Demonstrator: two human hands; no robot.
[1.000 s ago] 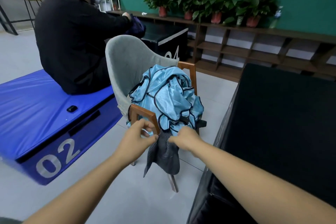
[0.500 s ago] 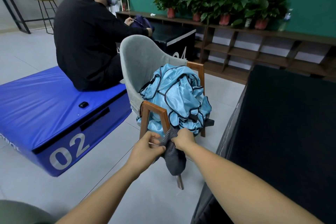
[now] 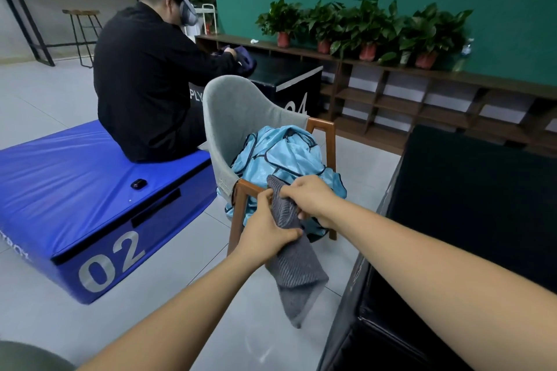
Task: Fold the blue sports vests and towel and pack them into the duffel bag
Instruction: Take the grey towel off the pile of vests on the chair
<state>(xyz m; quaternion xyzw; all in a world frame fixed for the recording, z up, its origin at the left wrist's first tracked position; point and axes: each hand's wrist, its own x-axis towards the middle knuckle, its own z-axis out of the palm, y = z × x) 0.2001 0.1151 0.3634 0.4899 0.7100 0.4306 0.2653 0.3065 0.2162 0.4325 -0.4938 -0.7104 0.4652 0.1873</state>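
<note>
A heap of light blue sports vests point(image 3: 289, 156) with dark trim lies on the seat of a grey chair point(image 3: 238, 108) with wooden arms. A grey ribbed towel point(image 3: 297, 274) hangs down in front of the chair. My left hand point(image 3: 265, 230) grips the towel near its upper part. My right hand point(image 3: 313, 197) pinches its top edge just above, over the vests. No duffel bag is in view.
A blue padded box point(image 3: 75, 190) marked 02 stands on the left, with a person in black point(image 3: 144, 81) seated on it. A big black padded block point(image 3: 470, 220) fills the right side. Wooden shelves point(image 3: 422, 93) with potted plants line the green wall.
Both hands have lifted the grey towel up and off the chair's front edge; more of it now hangs free below my left hand.
</note>
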